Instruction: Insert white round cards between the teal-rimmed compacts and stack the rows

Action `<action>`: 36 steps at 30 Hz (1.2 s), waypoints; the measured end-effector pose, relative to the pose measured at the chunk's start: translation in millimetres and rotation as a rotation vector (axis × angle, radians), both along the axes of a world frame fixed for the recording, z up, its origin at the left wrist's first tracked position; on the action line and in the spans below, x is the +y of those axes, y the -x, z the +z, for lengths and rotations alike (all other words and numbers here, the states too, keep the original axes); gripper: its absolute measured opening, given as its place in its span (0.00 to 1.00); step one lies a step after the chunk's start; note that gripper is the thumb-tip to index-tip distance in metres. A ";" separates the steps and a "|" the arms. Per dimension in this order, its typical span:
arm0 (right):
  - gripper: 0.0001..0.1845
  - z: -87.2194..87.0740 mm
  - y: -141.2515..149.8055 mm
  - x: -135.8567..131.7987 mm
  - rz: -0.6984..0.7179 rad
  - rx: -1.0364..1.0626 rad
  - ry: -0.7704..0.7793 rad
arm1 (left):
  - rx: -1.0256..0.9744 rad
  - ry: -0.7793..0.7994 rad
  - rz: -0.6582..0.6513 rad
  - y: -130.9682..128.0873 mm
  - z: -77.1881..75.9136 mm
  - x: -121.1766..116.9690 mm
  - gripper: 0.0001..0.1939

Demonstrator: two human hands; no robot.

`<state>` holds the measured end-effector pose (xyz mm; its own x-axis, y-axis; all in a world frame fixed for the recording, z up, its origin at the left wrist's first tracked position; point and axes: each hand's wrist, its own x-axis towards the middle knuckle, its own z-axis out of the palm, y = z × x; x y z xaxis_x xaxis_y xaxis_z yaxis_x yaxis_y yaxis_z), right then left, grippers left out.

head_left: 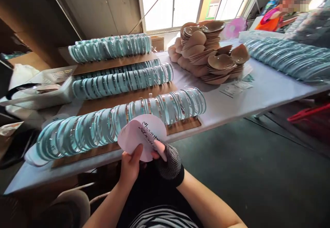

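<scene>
Between my two hands is a pale, rounded card point(139, 128) with dark script lettering, bent so that part of it curves over. My left hand point(131, 162) is bare and pinches its lower edge with the thumb on top. My right hand point(167, 159), in a dark knitted fingerless glove, grips the card's right side. Just beyond the card, a long row of clear curved plastic pieces with light blue film point(103, 125) stands on a brown board point(184, 126). The card overlaps the near side of this row.
Two more rows of blue-filmed pieces point(121, 80) stand farther back. Stacked beige cups point(196, 56) and small printed cards point(234, 87) lie on the white table point(221, 107). More blue pieces point(288, 54) and a person point(273, 18) are at the right. A stool point(69, 207) stands lower left.
</scene>
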<state>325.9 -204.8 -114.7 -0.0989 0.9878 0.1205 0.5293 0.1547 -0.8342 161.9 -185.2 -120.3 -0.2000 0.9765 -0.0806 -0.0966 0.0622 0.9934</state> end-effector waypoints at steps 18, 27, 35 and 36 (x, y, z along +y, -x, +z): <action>0.22 88.6 -205.0 -5.3 -0.893 -0.728 -0.359 | -0.793 0.075 -0.517 -250.6 144.4 190.9 0.12; 0.19 85.4 -194.9 62.9 -0.564 -0.950 -0.132 | -0.815 0.157 -0.496 -243.4 139.5 187.1 0.15; 0.20 73.2 -197.4 66.8 -0.694 -0.813 -0.231 | -0.805 0.175 -0.481 -243.3 136.0 190.7 0.11; 0.20 71.0 -198.0 69.1 -0.713 -0.787 -0.292 | -0.802 0.185 -0.475 -243.0 136.0 191.0 0.10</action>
<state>524.0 -135.7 -43.8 0.3312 0.7927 0.5118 0.9431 -0.2611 -0.2058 404.9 5.8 15.7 0.3964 0.8997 -0.1830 -0.6698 0.4197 0.6125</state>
